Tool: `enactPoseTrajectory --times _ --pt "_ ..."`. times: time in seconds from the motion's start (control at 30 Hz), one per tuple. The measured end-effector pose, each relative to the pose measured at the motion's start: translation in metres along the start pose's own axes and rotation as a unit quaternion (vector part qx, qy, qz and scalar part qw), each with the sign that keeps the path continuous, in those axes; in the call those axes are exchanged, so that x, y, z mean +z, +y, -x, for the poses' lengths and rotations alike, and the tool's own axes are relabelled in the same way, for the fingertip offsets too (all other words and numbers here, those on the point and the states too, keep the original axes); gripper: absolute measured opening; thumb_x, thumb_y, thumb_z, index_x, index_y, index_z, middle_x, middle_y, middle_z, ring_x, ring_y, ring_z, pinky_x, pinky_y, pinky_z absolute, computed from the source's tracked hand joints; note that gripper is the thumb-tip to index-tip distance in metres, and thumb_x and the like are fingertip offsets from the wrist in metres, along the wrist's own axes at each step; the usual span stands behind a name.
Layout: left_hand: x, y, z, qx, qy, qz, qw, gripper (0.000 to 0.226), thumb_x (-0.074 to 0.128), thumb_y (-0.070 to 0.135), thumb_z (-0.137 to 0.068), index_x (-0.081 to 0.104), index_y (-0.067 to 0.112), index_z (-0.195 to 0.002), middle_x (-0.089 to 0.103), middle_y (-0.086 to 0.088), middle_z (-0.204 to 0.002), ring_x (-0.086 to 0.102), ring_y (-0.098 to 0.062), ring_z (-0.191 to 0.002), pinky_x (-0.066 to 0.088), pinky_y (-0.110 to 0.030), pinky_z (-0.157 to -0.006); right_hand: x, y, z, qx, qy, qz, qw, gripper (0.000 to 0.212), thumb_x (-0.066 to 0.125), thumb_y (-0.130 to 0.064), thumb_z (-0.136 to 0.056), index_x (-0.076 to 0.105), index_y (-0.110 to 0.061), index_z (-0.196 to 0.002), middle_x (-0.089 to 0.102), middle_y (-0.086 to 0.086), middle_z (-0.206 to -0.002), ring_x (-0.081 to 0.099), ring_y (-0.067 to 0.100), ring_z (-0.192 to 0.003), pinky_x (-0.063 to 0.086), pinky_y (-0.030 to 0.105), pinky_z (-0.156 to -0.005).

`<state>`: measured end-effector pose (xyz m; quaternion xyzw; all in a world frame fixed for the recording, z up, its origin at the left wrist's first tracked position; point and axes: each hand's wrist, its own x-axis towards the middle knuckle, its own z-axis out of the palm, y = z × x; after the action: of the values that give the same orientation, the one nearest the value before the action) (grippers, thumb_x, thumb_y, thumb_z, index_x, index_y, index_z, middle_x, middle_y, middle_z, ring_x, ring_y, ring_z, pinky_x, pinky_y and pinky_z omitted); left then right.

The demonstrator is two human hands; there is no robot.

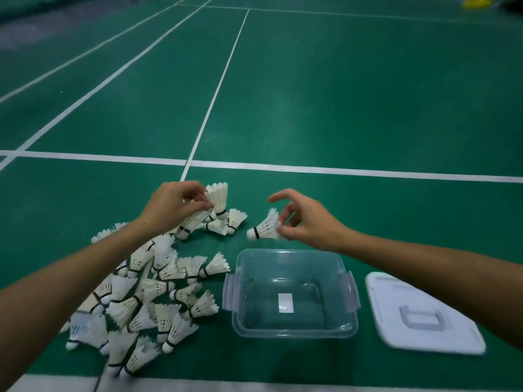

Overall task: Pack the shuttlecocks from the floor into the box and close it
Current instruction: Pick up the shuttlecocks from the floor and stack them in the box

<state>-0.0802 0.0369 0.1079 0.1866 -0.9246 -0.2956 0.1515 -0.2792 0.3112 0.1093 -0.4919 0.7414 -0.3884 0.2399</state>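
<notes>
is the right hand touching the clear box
Apart. The head view shows the right hand pinching a shuttlecock, with green floor visible between it and the box rim.

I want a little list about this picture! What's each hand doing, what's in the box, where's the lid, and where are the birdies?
left hand: left hand pinches two shuttlecocks above the pile
right hand: right hand pinches one shuttlecock by its feathers, beyond the box
box: clear box is open, no shuttlecocks inside, only a white label on its bottom
lid: white lid lies flat on the floor to the right of the box
pile: many white shuttlecocks heaped on the green floor, left of the box
</notes>
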Motion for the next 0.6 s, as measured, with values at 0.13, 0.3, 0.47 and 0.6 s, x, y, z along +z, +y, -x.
enactPoseTrajectory --times 0.13,0.3,0.47,0.6 --pt "-0.002 0.041 -0.005 0.057 -0.021 -0.003 0.998 0.031 0.075 0.052 -0.077 0.076 0.025 -0.093 0.074 0.017 -0.083 0.069 0.002 -0.081 0.052 -0.020 -0.076 0.037 0.062 0.068 0.095 -0.014 -0.028 0.995 0.049 0.074 -0.004 -0.092 0.058 -0.025 -0.134 0.068 0.005 -0.094 0.074 0.019 -0.071 0.066 0.045 -0.070" --pt "0.022 0.049 -0.007 0.107 -0.036 0.011 0.994 0.027 0.077 0.048 -0.080 0.076 0.024 -0.093 0.076 0.015 -0.084 0.072 -0.004 -0.084 0.057 -0.025 -0.081 0.095 0.115 0.088 0.151 -0.088 -0.016 0.985 0.056 0.074 -0.003 -0.089 0.057 -0.026 -0.137 0.069 0.004 -0.094 0.068 0.007 -0.069 0.064 0.035 -0.072" --pt "0.049 0.036 0.000 0.114 -0.061 0.006 0.992 0.031 0.074 0.052 -0.080 0.077 0.026 -0.095 0.075 0.019 -0.086 0.072 0.000 -0.084 0.061 -0.034 -0.081 0.125 0.130 0.075 0.175 -0.159 -0.001 0.972 0.062 0.079 -0.004 -0.086 0.054 -0.020 -0.141 0.073 0.001 -0.100 0.075 0.024 -0.094 0.063 0.039 -0.085" --pt "0.063 0.030 0.007 0.110 -0.070 0.011 0.991 0.033 0.071 0.057 -0.080 0.076 0.028 -0.095 0.074 0.021 -0.085 0.071 0.000 -0.081 0.061 -0.036 -0.077 0.141 0.130 0.067 0.193 -0.187 -0.013 0.963 0.061 0.080 -0.003 -0.086 0.056 -0.021 -0.139 0.073 0.003 -0.106 0.075 0.028 -0.096 0.065 0.045 -0.084"
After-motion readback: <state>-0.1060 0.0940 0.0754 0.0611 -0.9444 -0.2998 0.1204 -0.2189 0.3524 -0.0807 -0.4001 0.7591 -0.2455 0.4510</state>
